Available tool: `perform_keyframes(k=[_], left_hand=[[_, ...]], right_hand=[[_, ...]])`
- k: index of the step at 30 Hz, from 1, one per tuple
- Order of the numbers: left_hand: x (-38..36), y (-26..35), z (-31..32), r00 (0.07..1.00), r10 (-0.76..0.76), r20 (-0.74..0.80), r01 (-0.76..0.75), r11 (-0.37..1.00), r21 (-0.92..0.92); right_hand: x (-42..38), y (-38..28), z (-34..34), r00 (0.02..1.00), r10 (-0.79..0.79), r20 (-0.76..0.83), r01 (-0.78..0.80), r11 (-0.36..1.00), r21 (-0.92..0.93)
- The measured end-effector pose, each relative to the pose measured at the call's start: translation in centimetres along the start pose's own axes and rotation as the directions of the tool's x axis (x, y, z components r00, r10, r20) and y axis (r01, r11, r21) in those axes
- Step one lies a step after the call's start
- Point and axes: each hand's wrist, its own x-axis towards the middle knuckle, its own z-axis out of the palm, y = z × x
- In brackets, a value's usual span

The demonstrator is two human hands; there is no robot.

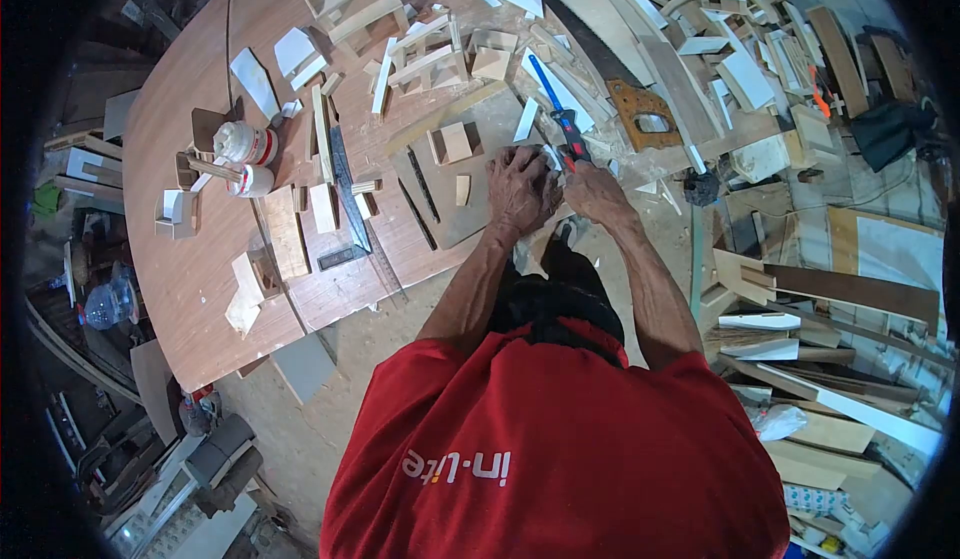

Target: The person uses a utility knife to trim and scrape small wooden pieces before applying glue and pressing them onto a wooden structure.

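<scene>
From my remote seat I saw both hands meet at the near edge of the round wooden table (200, 289). The left hand (520, 191) lay palm down, fingers curled together and pressed onto a small pale wood piece (549, 156) that it mostly hid. The right hand (592, 191) sat just beside it, touching it, fingers wrapped shut around the red-and-black handle of a chisel (572, 139) — its blue blade slanted up and away from the knuckles toward the far side of the table. How the right fingertips sat under the handle I could not tell; the back of the hand covered them.

The little wood piece rested at the corner of a flat brown board (450, 194), which also carried a small square block (456, 142) and a thin offcut. Just beyond the chisel lay a handsaw (600, 59), its long dark blade running diagonally and its brown handle nearest the right hand.

Over to the left — well apart from the hands — stood two white glue jars (246, 143), one upright and one on its side, with a dark steel square (345, 184) lying between them and the board. Pale offcuts were scattered over the far half of the table, and planks were piled on the floor at the right. My red shirt (550, 449) filled the bottom of the view.
</scene>
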Motion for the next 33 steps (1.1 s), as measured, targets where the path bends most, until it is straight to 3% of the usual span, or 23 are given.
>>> perform_keyframes(k=[5, 7, 10, 17, 20, 22, 23, 25, 27, 29, 30, 32, 33], left_hand=[[0.0, 0.0, 0.0, 1.0, -0.016, 0.003, 0.016, 1.0, 0.003], [0.0, 0.0, 0.1, 1.0, -0.017, -0.002, 0.017, 1.0, 0.0], [0.0, -0.1, 0.2, 1.0, -0.016, -0.004, 0.016, 1.0, -0.004], [0.0, -0.2, 0.1, 0.999, -0.028, 0.029, 0.028, 1.0, -0.001], [0.0, 0.0, 0.0, 0.999, -0.033, 0.023, 0.034, 0.999, -0.016], [0.0, -0.3, 0.4, 0.999, -0.03, 0.019, 0.03, 1.0, -0.007], [-0.3, -0.5, 0.5, 0.999, -0.038, 0.028, 0.038, 0.999, 0.003], [-0.1, 0.0, 0.0, 0.997, -0.06, 0.041, 0.06, 0.998, 0.013], [0.5, 0.6, -0.1, 0.997, -0.068, 0.047, 0.067, 0.998, 0.022], [0.8, 1.2, -0.1, 0.992, -0.122, -0.012, 0.118, 0.974, -0.191], [1.0, 1.3, 0.0, 0.993, -0.115, -0.009, 0.111, 0.976, -0.19], [1.4, 1.5, 0.5, 0.967, -0.244, 0.079, 0.256, 0.936, -0.242], [1.4, 1.2, 1.1, 0.968, -0.239, 0.082, 0.251, 0.938, -0.24]], right_hand=[[0.0, -0.1, -0.1, 0.997, -0.083, 0.011, 0.083, 0.993, -0.083], [-1.7, -2.5, -2.1, 0.995, 0.093, -0.02, -0.091, 0.994, 0.067], [-1.0, -1.7, -2.0, 0.999, 0.027, 0.045, -0.028, 0.999, 0.031], [0.2, -1.8, -1.3, 0.999, 0.036, 0.008, -0.036, 0.999, -0.004], [0.2, -1.5, -1.5, 0.997, 0.021, 0.07, -0.018, 0.999, -0.044], [-1.8, -3.0, -3.5, 0.944, 0.223, 0.242, -0.273, 0.941, 0.2], [-1.8, -2.4, -2.9, 0.945, 0.223, 0.24, -0.274, 0.94, 0.203], [-1.8, -0.3, -0.9, 0.989, 0.139, -0.046, -0.127, 0.97, 0.206], [-1.6, 0.5, 0.1, 0.989, 0.13, -0.074, -0.106, 0.957, 0.27], [-1.4, 0.7, 0.6, 0.988, 0.116, -0.101, -0.076, 0.94, 0.333], [-1.4, 0.5, 0.8, 0.985, 0.096, -0.143, -0.041, 0.937, 0.346], [-1.3, 0.4, 1.1, 0.978, 0.082, -0.19, -0.008, 0.932, 0.364], [-1.4, 0.2, 1.2, 0.979, 0.101, -0.175, -0.03, 0.93, 0.367]])
